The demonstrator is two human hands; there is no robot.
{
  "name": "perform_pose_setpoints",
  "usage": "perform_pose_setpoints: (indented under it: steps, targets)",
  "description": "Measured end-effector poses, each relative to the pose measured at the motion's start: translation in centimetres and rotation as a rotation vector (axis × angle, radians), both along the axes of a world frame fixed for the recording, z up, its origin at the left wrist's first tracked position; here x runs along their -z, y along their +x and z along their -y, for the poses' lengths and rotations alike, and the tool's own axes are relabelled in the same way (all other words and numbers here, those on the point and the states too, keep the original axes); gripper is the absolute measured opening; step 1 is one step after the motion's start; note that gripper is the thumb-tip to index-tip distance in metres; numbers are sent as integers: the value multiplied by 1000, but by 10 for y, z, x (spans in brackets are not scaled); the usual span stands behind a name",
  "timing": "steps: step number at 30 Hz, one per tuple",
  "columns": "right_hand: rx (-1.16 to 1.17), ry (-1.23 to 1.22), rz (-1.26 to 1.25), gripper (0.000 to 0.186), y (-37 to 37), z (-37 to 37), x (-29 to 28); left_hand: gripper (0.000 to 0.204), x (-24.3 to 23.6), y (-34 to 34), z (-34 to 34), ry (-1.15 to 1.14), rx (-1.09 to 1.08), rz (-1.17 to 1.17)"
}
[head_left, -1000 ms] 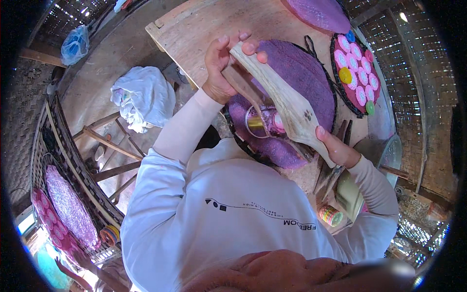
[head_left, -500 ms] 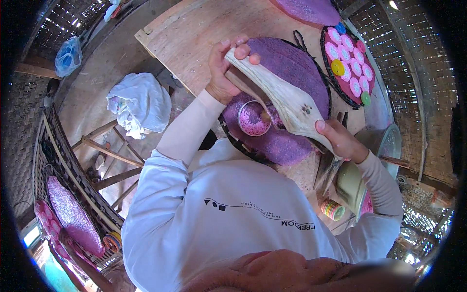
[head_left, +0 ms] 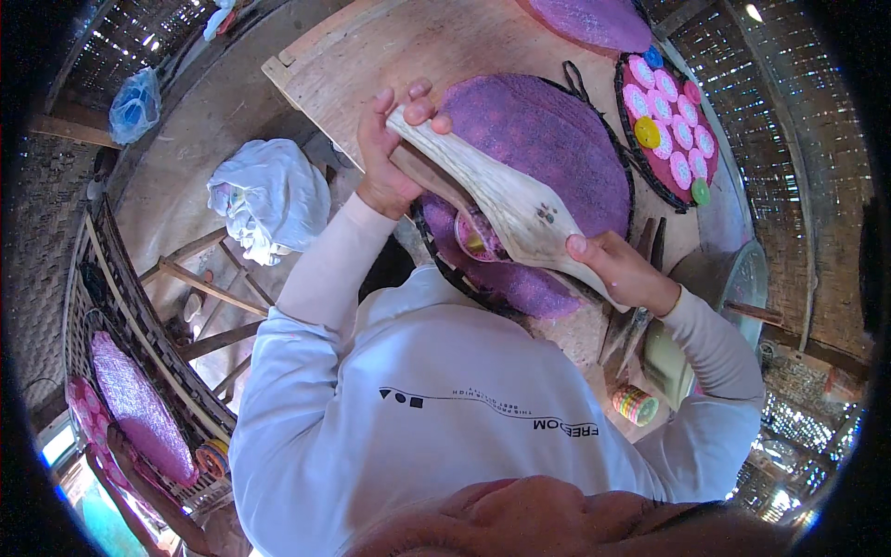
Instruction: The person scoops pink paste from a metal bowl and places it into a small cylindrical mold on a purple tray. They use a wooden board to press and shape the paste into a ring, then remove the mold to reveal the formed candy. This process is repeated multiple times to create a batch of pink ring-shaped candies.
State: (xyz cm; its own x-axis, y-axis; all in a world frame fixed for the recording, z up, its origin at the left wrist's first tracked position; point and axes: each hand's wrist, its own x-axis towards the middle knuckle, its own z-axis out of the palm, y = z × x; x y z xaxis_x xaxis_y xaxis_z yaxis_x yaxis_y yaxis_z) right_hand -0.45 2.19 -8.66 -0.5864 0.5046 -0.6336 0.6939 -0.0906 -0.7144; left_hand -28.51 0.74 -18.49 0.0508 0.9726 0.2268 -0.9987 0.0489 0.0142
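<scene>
My left hand (head_left: 394, 139) is closed round the upper-left end of a long pale wooden tool (head_left: 492, 186), which has a darker brown bar beneath it. My right hand (head_left: 622, 274) grips the tool's lower-right end, thumb on top. The tool slants over a round purple mat or tray (head_left: 534, 121) with a dark rim. Under its middle, a small round metal cup (head_left: 473, 241) with pink and yellow inside is partly hidden.
Wooden table (head_left: 325, 70); pink tray with discs (head_left: 682, 139); green basin (head_left: 673, 371); coloured ring stack (head_left: 636, 404); white sack (head_left: 278, 200); wooden frame (head_left: 218, 292); rack with pink mats (head_left: 139, 408); another person's arm (head_left: 176, 520) at lower left.
Both hands and the wooden tool have shifted left, my left hand also lower. The cup showed more at half a second ago. The other person's arm at lower left has moved.
</scene>
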Motion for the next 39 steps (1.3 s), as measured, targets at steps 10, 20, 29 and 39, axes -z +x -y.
perform_pose_setpoints:
  steps: [10,20,29,39]
  targets:
    - [67,277,-290,58,33,-2,-12,90,-40,22,-16,49,50,-276]
    - [406,-95,-733,50,-6,14,32,36,-74,37,16,267,-814,-1723]
    - [-170,925,-164,87,-27,30,104,29,-60,4,39,-195,-1036,-1680]
    - [-230,878,-206,85,-28,23,104,33,-62,11,41,-248,-920,-1622]
